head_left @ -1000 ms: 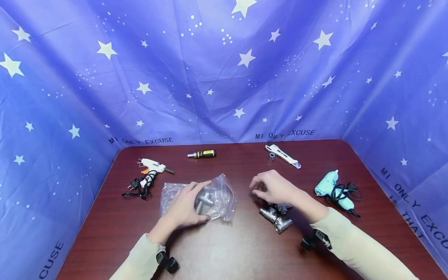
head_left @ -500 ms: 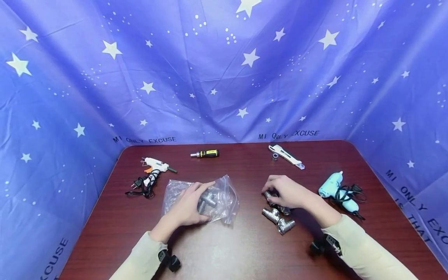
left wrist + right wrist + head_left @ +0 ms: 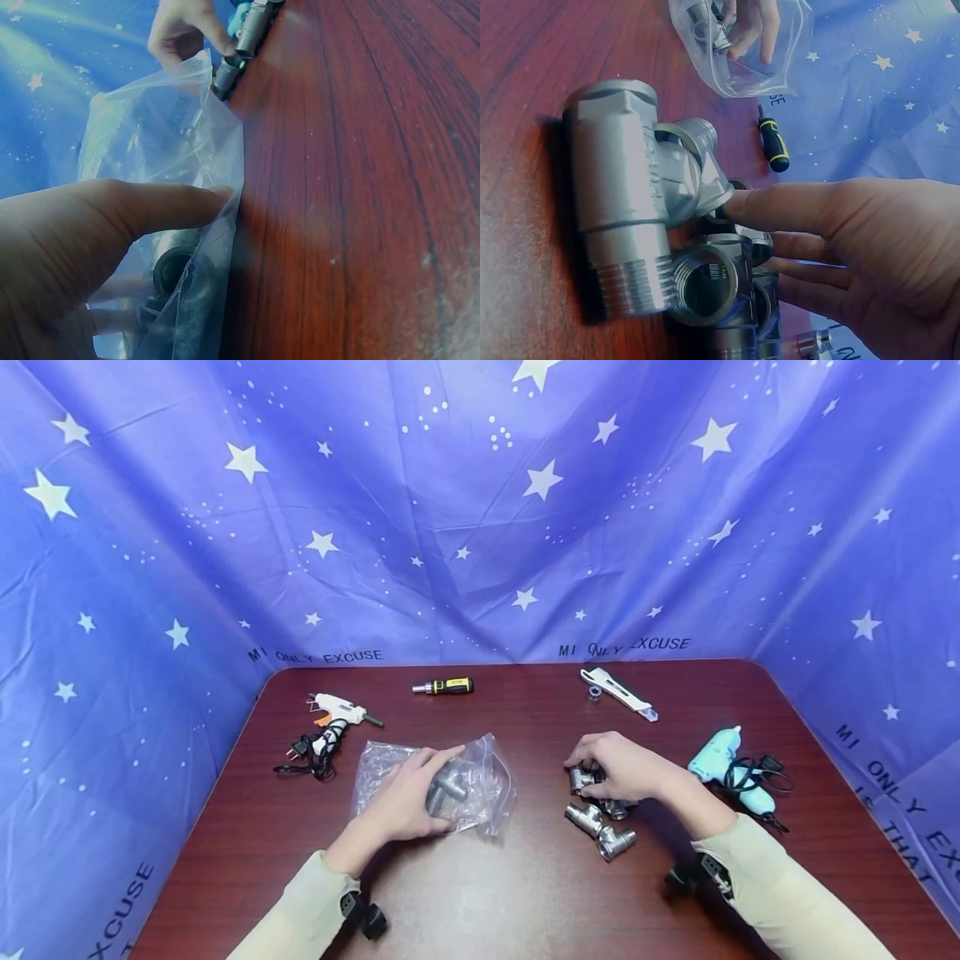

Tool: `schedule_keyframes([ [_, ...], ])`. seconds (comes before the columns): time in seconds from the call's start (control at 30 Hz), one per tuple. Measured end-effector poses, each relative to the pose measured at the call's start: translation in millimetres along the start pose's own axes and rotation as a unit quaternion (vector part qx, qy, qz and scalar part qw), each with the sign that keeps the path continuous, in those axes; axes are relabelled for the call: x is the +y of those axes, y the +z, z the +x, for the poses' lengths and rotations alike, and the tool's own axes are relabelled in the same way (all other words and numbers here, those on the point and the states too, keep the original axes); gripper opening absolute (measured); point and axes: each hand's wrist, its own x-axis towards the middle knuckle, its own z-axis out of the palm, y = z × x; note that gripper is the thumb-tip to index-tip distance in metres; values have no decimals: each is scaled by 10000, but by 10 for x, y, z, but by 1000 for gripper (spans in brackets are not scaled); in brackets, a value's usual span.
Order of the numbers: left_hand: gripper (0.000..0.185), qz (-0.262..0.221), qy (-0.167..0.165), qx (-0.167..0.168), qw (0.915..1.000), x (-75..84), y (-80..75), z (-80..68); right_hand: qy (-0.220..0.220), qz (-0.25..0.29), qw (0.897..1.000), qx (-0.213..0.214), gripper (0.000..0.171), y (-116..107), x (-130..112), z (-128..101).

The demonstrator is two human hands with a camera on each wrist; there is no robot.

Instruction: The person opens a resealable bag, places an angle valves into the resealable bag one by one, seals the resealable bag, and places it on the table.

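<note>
A clear zip bag (image 3: 491, 793) with metal pipe fittings (image 3: 450, 783) inside lies left of centre. My left hand (image 3: 401, 802) grips it, thumb on the near side and fingers behind, as the left wrist view shows through the plastic. To the right, my right hand (image 3: 626, 768) reaches over a cluster of shiny threaded tee fittings (image 3: 619, 180). Its thumb and fingers pinch one tee fitting (image 3: 579, 779) at the cluster's far side. Two more tees (image 3: 600, 831) lie just in front of that hand, and others are partly hidden beneath it.
At the back are a yellow-black screwdriver (image 3: 444, 686), a white utility knife (image 3: 618, 695) and a small metal ring (image 3: 594, 692). A white glue gun (image 3: 337, 710) with a bundled cord lies left, a light-blue one (image 3: 718, 756) right. A star-patterned cloth (image 3: 480, 527) surrounds the table.
My right hand has come down onto the cluster and closed its fingers on a tee fitting. The left hand keeps its hold on the bag. The head view has shifted slightly.
</note>
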Motion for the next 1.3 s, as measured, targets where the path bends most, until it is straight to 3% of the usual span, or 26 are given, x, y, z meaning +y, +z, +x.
schedule_keyframes([
  [0.33,108,39,128,193,9997,24,-23,-13,-251,81,9974,668,31,22,-58,214],
  [0.5,108,35,147,170,9997,26,-34,-13,-300,450,9949,849,32,6,-190,365],
  [0.67,107,114,149,218,9996,30,-28,-16,-735,1250,9871,676,30,49,-314,519],
  [0.77,108,130,191,279,9993,38,-26,-19,-896,1384,9852,465,30,96,-380,597],
  [1.03,107,90,164,246,9995,61,-38,-21,-1175,901,9881,424,27,263,-548,745],
  [1.3,108,179,239,254,9992,37,-27,-15,-1088,164,9920,620,23,468,-761,843],
])
